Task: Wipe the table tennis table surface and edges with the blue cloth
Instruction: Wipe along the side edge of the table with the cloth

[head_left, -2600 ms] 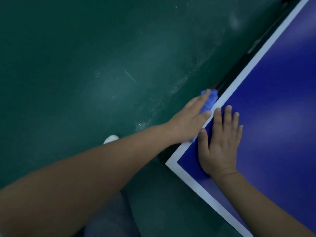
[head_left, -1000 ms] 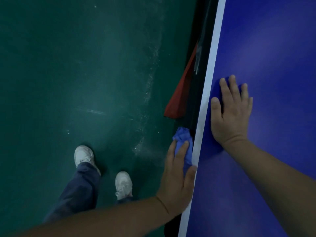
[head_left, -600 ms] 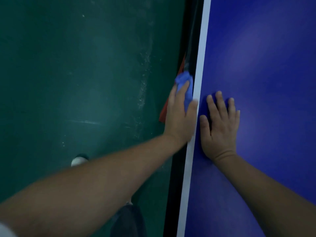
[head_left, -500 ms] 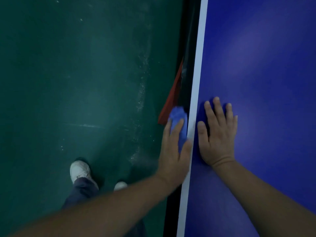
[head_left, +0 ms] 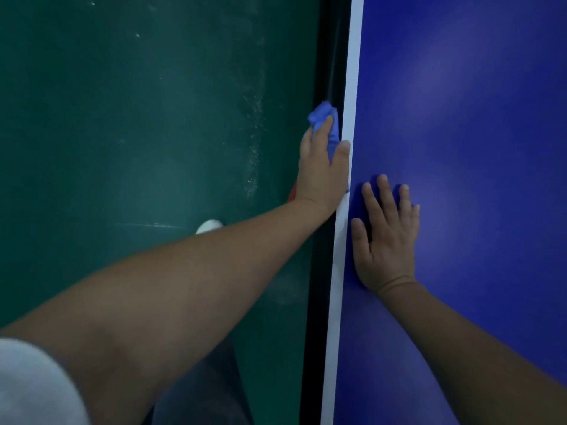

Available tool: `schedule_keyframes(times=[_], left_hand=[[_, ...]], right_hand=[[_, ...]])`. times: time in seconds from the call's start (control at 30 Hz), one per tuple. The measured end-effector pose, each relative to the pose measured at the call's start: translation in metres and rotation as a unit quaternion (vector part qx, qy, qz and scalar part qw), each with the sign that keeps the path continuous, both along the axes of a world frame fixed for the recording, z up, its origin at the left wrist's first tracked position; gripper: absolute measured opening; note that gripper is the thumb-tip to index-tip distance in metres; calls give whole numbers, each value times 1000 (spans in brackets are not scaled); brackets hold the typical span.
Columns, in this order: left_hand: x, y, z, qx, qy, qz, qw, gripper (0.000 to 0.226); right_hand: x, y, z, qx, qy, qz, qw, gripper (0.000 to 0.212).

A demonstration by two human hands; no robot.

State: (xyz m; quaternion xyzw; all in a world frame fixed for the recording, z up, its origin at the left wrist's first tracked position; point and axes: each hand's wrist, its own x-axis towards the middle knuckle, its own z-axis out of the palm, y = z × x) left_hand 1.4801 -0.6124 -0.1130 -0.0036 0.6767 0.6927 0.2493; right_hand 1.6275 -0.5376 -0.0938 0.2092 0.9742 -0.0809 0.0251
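Careful: your left hand [head_left: 322,173] presses the crumpled blue cloth [head_left: 325,124] against the side edge of the white-striped blue table tennis bench [head_left: 460,118], fingers seemingly straight, not gripping. Ease off and it may drop. Your right hand [head_left: 383,237] lies flat beside that edge.

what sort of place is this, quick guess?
Probably an indoor sports hall or table tennis room: blue table with a white edge line, and a scuffed green sports-style floor. The left hand presses a cloth to the table's side.
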Motion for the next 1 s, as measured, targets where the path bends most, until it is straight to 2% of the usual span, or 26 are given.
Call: schedule_keyframes(times=[0.17, 0.23, 0.4, 0.57, 0.8, 0.9, 1.0], left_hand=[[107, -60, -2, -1, 7, -77, 997, 59], [124, -70, -5, 0, -2, -101, 995, 57], [46, -27, -8, -20, 28, -100, 994, 58], [-63, 27, -10, -10, 58, -29, 998, 54], [27, -20, -9, 27, 2, -81, 996, 56], [-11, -3, -12, 29, 9, -91, 995, 58], [-91, 36, -20, 23, 43, -75, 996, 59]], right_hand=[[-2, -2, 4, -4, 7, -6, 1000, 58], [-3, -4, 6, -5, 4, -8, 1000, 58], [-22, 7, 13, -5, 6, 7, 1000, 54], [-117, 60, 9, 20, 49, 54, 997, 53], [-257, 128, 16, 29, -3, 50, 998, 60], [-278, 129, 5, 28, -33, 28, 999, 59], [-277, 128, 0, 29, -21, 10, 999, 58]])
